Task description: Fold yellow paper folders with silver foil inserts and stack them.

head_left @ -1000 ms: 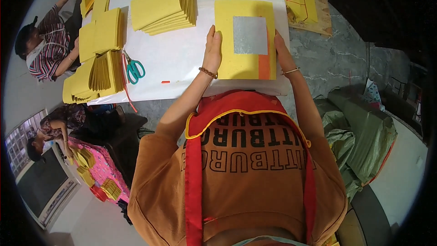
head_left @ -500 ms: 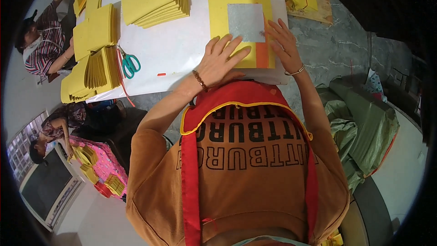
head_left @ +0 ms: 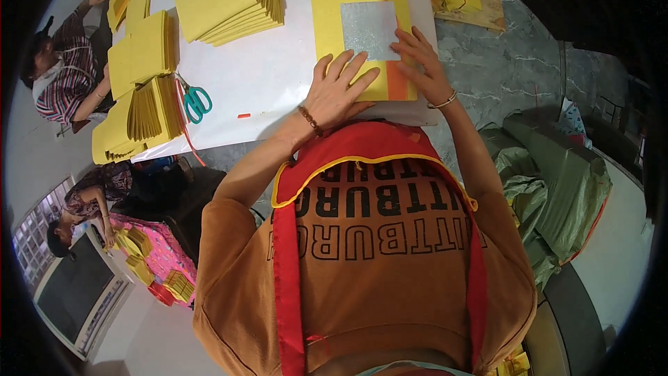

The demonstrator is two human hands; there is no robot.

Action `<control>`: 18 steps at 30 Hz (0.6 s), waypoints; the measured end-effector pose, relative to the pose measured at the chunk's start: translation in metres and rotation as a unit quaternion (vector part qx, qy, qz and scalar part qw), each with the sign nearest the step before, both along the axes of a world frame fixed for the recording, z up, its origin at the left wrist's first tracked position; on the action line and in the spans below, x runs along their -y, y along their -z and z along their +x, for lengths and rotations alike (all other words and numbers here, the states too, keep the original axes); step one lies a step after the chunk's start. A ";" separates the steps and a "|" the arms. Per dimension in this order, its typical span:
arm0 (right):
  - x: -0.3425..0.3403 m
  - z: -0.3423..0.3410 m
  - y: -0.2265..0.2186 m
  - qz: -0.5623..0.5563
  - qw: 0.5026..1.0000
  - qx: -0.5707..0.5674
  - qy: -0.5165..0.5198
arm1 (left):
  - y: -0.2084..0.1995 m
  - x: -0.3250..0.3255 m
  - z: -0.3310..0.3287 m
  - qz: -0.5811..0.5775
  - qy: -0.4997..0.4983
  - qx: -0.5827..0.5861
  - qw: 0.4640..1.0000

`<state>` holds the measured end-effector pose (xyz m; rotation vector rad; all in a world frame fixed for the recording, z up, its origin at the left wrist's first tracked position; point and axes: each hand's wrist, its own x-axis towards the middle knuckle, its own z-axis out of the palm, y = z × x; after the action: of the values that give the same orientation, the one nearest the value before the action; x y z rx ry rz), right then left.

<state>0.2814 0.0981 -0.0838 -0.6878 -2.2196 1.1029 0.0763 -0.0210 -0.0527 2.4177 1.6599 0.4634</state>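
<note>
A yellow sheet of paper (head_left: pixel 325 14) lies in front of me near the right end of the white-covered table. On it is a silver-grey rectangle (head_left: pixel 369 24), with an orange patch (head_left: pixel 395 83) along its lower right. My left hand (head_left: pixel 339 85) rests with fingers spread over the sheet's lower left, fingertips at the rectangle's lower edge. My right hand (head_left: pixel 422 63) reaches over the right edge of the sheet, its fingers stretched out at the right side of the silver rectangle and the orange strip. Neither hand grips anything that I can see.
Stacks of folded yellow paper (head_left: pixel 219 3) fill the table's left side. Green-handled scissors (head_left: pixel 197 104) and a small red strip (head_left: pixel 243 115) lie nearby. A co-worker (head_left: pixel 66 73) sits at the far left; another person (head_left: pixel 90 195) works at a pink-covered table (head_left: pixel 163 247). Green sacks (head_left: pixel 557 174) stand right.
My right hand has shifted left, its fingertips now farther over the silver rectangle's right edge. My left hand stays nearly in place on the sheet.
</note>
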 end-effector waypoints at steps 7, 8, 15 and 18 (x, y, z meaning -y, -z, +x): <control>0.014 0.003 -0.014 -0.120 0.990 -0.064 0.044 | -0.009 0.000 -0.001 -0.011 -0.002 0.008 1.000; 0.015 0.003 -0.015 -0.126 0.989 -0.066 0.044 | -0.012 0.000 0.000 -0.017 -0.009 0.004 1.000; 0.027 0.006 -0.025 0.027 0.997 0.055 0.047 | -0.011 -0.003 -0.003 0.010 0.018 -0.002 1.000; 0.030 0.010 -0.017 0.099 0.988 0.120 0.024 | -0.010 -0.005 -0.008 0.010 0.034 0.025 0.999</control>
<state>0.2912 0.0678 -0.0668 -0.8178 -2.4597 0.7956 0.0685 -0.0165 -0.0428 2.4470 1.5543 0.5295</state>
